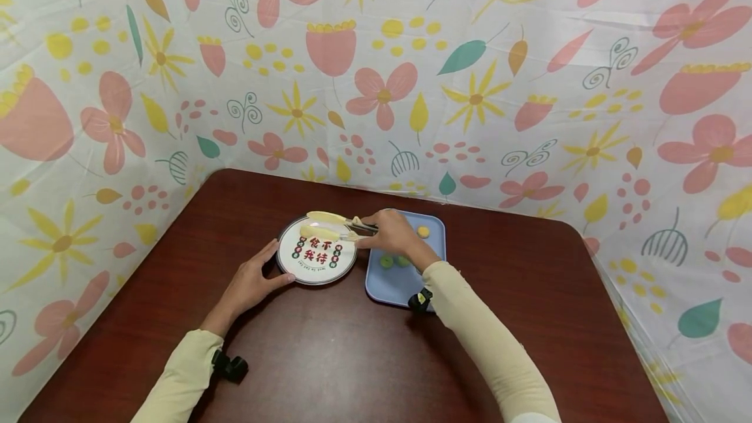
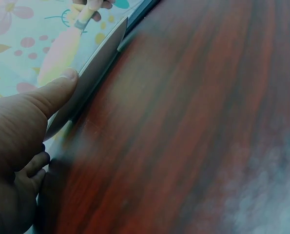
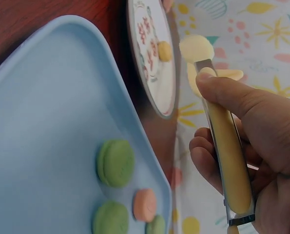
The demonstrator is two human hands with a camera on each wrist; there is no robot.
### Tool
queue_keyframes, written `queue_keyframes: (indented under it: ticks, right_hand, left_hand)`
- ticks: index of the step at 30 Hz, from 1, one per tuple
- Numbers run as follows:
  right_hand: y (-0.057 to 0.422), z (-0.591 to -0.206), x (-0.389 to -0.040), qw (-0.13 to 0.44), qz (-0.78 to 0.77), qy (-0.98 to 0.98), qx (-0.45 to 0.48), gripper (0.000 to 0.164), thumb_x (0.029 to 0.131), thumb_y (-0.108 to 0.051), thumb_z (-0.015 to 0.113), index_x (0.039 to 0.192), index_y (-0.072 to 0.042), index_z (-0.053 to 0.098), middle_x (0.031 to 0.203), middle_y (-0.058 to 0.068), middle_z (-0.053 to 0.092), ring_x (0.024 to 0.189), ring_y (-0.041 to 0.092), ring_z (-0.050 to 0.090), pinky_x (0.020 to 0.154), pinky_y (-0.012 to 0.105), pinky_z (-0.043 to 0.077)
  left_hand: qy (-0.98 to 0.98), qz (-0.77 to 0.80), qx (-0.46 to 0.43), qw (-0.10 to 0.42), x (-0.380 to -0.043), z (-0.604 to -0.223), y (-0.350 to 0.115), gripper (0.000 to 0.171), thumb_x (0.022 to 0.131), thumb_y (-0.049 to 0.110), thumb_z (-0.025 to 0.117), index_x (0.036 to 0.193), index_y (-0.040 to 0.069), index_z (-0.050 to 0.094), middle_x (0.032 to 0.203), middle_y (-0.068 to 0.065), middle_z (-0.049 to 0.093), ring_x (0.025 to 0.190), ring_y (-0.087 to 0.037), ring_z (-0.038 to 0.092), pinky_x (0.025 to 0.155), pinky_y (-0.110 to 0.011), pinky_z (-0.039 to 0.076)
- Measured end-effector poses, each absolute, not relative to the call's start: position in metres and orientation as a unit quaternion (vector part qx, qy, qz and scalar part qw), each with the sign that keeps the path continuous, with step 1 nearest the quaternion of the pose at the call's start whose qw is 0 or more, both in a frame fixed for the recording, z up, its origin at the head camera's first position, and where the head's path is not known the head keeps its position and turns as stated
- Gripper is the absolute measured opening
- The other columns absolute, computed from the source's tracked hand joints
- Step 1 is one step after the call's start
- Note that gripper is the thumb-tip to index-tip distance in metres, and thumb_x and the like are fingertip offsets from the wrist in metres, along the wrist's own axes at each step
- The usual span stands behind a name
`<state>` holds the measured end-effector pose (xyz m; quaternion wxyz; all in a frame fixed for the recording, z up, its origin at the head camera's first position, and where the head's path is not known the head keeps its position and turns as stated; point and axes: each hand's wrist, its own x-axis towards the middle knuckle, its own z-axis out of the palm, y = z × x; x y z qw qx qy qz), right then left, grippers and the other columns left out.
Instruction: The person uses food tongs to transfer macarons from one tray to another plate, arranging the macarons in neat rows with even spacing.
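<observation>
A white plate (image 1: 316, 273) with a dark rim and red and green Chinese lettering lies on the table. My left hand (image 1: 249, 282) holds its left edge, thumb on the rim in the left wrist view. My right hand (image 1: 390, 237) grips metal tongs (image 3: 227, 161) with pale yellow tips; these tips reach over the plate, spread apart. On the plate, the right wrist view shows a yellow macaron (image 3: 164, 51); the tongs hide it in the head view. Right of the plate is a blue tray (image 1: 390, 289) with green macarons (image 3: 116, 163) and an orange macaron (image 3: 145, 205).
Another yellow macaron (image 1: 423, 232) sits toward the tray's far right. The dark red wooden table (image 1: 329, 358) meets a flower-patterned cloth (image 1: 376, 83) at its back and sides. Black wrist cameras (image 1: 230, 367) are strapped to both sleeves.
</observation>
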<state>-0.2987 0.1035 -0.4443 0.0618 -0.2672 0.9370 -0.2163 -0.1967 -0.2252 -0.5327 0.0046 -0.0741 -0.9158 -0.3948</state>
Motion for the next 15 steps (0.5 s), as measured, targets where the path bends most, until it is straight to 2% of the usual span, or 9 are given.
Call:
queue_keyframes:
  ticks: [2, 4, 6, 8, 9, 10, 11, 13, 15]
  right_hand:
    - [0.111, -0.440, -0.296, 0.055, -0.224, 0.936, -0.267, 0.061, 0.085, -0.044, 0.083, 0.134, -0.012, 0.069, 0.117, 0.008, 0.076, 0.063, 0.014, 0.050, 0.066, 0.030, 0.043]
    - [0.119, -0.434, -0.293, 0.054, -0.234, 0.934, -0.266, 0.062, 0.085, -0.044, 0.083, 0.135, -0.011, 0.068, 0.105, 0.010, 0.077, 0.057, 0.013, 0.040, 0.065, 0.032, 0.043]
    - [0.128, -0.428, -0.289, 0.042, -0.233, 0.934, -0.266, 0.063, 0.084, -0.045, 0.084, 0.135, -0.011, 0.068, 0.110, 0.011, 0.076, 0.056, 0.008, 0.040, 0.068, 0.031, 0.044]
    - [0.138, -0.423, -0.285, 0.037, -0.239, 0.932, -0.268, 0.064, 0.085, -0.043, 0.084, 0.136, -0.009, 0.067, 0.112, 0.013, 0.076, 0.047, 0.011, 0.031, 0.063, 0.033, 0.042]
    - [0.142, -0.420, -0.283, 0.033, -0.239, 0.933, -0.267, 0.064, 0.085, -0.043, 0.084, 0.136, -0.010, 0.067, 0.108, 0.014, 0.077, 0.045, 0.010, 0.034, 0.063, 0.031, 0.042]
    - [0.148, -0.418, -0.281, 0.026, -0.240, 0.933, -0.267, 0.063, 0.084, -0.042, 0.084, 0.136, -0.010, 0.067, 0.111, 0.012, 0.077, 0.044, 0.008, 0.036, 0.063, 0.031, 0.042]
    - [0.153, -0.415, -0.279, 0.021, -0.239, 0.934, -0.265, 0.063, 0.084, -0.042, 0.084, 0.135, -0.009, 0.068, 0.106, 0.012, 0.077, 0.043, 0.008, 0.037, 0.062, 0.030, 0.042]
    - [0.163, -0.411, -0.274, 0.014, -0.241, 0.936, -0.255, 0.064, 0.084, -0.044, 0.084, 0.134, -0.009, 0.068, 0.083, 0.010, 0.076, 0.040, 0.009, 0.036, 0.056, 0.030, 0.039]
    - [0.175, -0.407, -0.268, 0.007, -0.236, 0.940, -0.245, 0.065, 0.083, -0.047, 0.084, 0.133, -0.009, 0.069, 0.064, 0.004, 0.066, 0.043, 0.009, 0.038, 0.053, 0.029, 0.038]
  left_hand:
    - [-0.916, -0.394, -0.075, 0.005, -0.197, -0.533, -0.225, 0.103, 0.083, 0.056, 0.080, 0.160, 0.005, 0.034, 0.166, -0.013, 0.030, 0.152, -0.036, 0.029, 0.117, -0.057, 0.033]
    - [-0.915, -0.395, -0.076, 0.005, -0.197, -0.532, -0.225, 0.103, 0.083, 0.056, 0.080, 0.160, 0.005, 0.034, 0.166, -0.013, 0.030, 0.152, -0.036, 0.029, 0.117, -0.057, 0.033]
    - [-0.914, -0.397, -0.078, 0.005, -0.197, -0.532, -0.225, 0.102, 0.084, 0.055, 0.080, 0.160, 0.005, 0.034, 0.166, -0.014, 0.030, 0.152, -0.036, 0.029, 0.117, -0.057, 0.033]
    - [-0.914, -0.399, -0.078, 0.006, -0.196, -0.531, -0.225, 0.102, 0.084, 0.054, 0.081, 0.159, 0.005, 0.034, 0.166, -0.014, 0.030, 0.152, -0.036, 0.029, 0.117, -0.057, 0.033]
    - [-0.913, -0.400, -0.078, 0.006, -0.196, -0.531, -0.225, 0.102, 0.084, 0.053, 0.081, 0.159, 0.004, 0.034, 0.166, -0.014, 0.031, 0.152, -0.036, 0.030, 0.117, -0.057, 0.033]
    - [-0.913, -0.400, -0.078, 0.006, -0.196, -0.531, -0.225, 0.101, 0.084, 0.053, 0.081, 0.159, 0.004, 0.034, 0.166, -0.014, 0.031, 0.151, -0.036, 0.030, 0.117, -0.057, 0.033]
    - [-0.913, -0.400, -0.078, 0.005, -0.196, -0.531, -0.225, 0.101, 0.084, 0.053, 0.081, 0.159, 0.004, 0.034, 0.166, -0.014, 0.031, 0.151, -0.036, 0.030, 0.117, -0.057, 0.033]
    - [-0.913, -0.400, -0.077, 0.005, -0.196, -0.531, -0.225, 0.101, 0.084, 0.053, 0.081, 0.159, 0.004, 0.034, 0.166, -0.014, 0.031, 0.151, -0.036, 0.030, 0.117, -0.057, 0.033]
    - [-0.913, -0.401, -0.078, 0.004, -0.196, -0.531, -0.226, 0.101, 0.084, 0.053, 0.081, 0.159, 0.004, 0.035, 0.166, -0.014, 0.031, 0.151, -0.036, 0.030, 0.117, -0.057, 0.033]
